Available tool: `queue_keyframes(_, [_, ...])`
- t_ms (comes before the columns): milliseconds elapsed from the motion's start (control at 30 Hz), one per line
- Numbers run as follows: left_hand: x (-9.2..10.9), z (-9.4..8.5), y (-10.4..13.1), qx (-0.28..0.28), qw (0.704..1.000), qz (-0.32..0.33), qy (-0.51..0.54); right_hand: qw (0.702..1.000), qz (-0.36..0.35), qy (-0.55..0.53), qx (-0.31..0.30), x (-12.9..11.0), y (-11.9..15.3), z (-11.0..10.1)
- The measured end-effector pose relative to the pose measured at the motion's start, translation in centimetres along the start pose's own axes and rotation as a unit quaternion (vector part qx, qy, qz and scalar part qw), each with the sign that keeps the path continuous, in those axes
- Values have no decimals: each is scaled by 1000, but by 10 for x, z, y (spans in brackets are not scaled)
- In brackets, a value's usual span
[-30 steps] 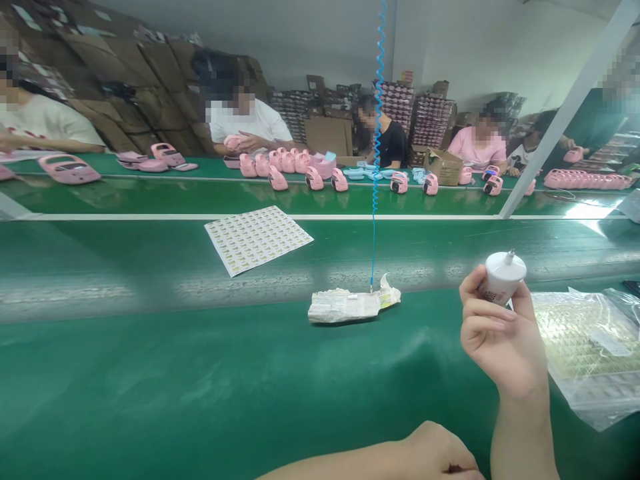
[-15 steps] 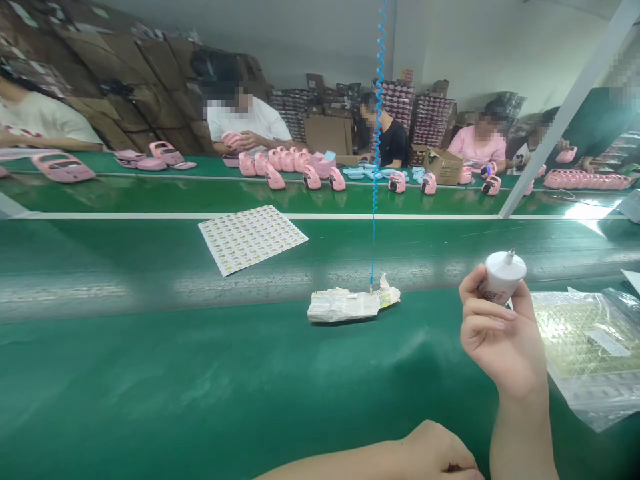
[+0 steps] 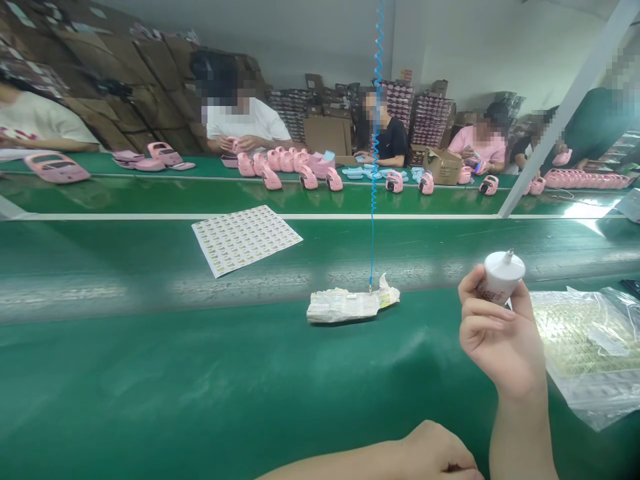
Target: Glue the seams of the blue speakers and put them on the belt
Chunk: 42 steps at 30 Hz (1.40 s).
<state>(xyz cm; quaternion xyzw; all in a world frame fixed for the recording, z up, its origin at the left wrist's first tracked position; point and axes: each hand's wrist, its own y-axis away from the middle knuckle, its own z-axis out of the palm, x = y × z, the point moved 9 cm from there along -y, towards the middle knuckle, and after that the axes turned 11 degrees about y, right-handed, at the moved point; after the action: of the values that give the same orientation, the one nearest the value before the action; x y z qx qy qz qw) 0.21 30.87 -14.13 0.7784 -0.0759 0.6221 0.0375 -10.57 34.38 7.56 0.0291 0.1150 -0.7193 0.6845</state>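
Note:
My right hand point(image 3: 500, 327) is raised at the right, its fingers wrapped round a white bottle point(image 3: 504, 272) with a thin nozzle pointing up. Low at the bottom edge, my left hand point(image 3: 443, 450) rests with its fingers curled and mostly cut off by the frame, so what it holds, if anything, is hidden. Left of the bottle, a crumpled whitish wrapped piece point(image 3: 345, 305) lies on the green table point(image 3: 200, 393). A plastic bag with yellowish sheets point(image 3: 575, 340) lies behind my right wrist.
A printed sticker sheet point(image 3: 247, 239) lies on the green belt at the back left. A blue coiled cord point(image 3: 374, 147) hangs down to the wrapped piece. Across the belt, several people work among pink casings point(image 3: 287, 160), and a slanted white post point(image 3: 565, 113) stands at the right.
The sticker sheet and the pink casings beyond have shifted slightly left. Both my hands have stayed nearly still, the bottle still in my right hand.

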Motion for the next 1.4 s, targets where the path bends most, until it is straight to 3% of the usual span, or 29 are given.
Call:
queue_keyframes(1100, [4,-4,1,15,999,-14,26,1000,-4,9,14,2,-1,-2])
queue_keyframes(1267, [25,-16,7,49,996,-24,64,1000,12,4,1,2,0,1])
queue_keyframes(1400, [62,-34,37,47,996,3,74,1000,-7,-8,-12,-9,2,5])
